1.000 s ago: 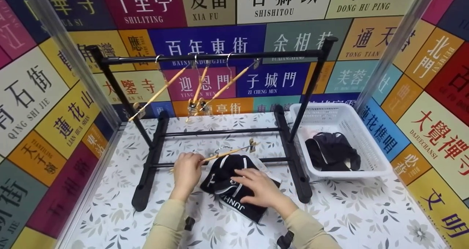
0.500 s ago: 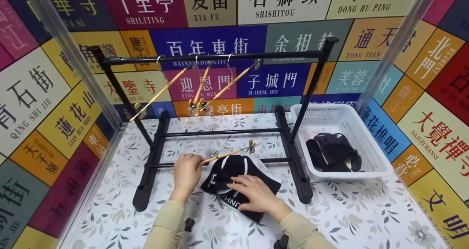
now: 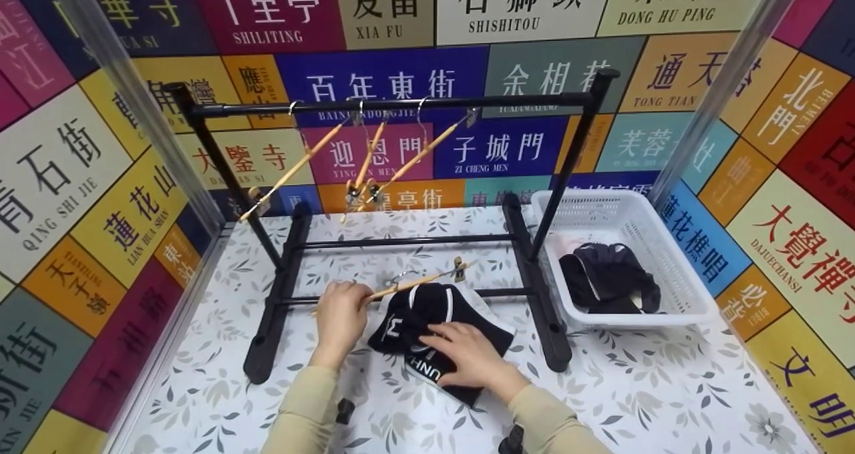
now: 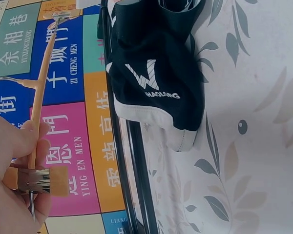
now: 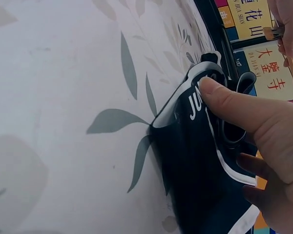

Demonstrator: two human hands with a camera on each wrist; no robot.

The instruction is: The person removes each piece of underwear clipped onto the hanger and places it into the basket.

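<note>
My left hand [image 3: 342, 317] grips a clip hanger [image 3: 414, 282] by one end, its thin wooden bar slanting up to the right. In the left wrist view a wood-faced clip [image 4: 56, 181] sits beside the fingers, and the other clip [image 3: 459, 269] is at the far end. Below the bar lie black boxer briefs [image 3: 427, 300] with white trim, a white W mark and a lettered waistband, bunched on the table. My right hand [image 3: 471, 357] rests on them with fingers spread; in the right wrist view its thumb [image 5: 219, 92] touches the waistband by the lettering.
A black clothes rack [image 3: 501, 100] stands ahead, its lower bar right behind the briefs. Several wooden clip hangers [image 3: 290, 170] hang from its top bar. At right, a white plastic basket [image 3: 641, 318] holds dark garments [image 3: 604, 277]. Walls with printed signs enclose the table.
The right hand has shifted slightly left and down across the briefs, and the fabric under it has folded over, covering part of the lettering. The left hand and its hanger have stayed put.
</note>
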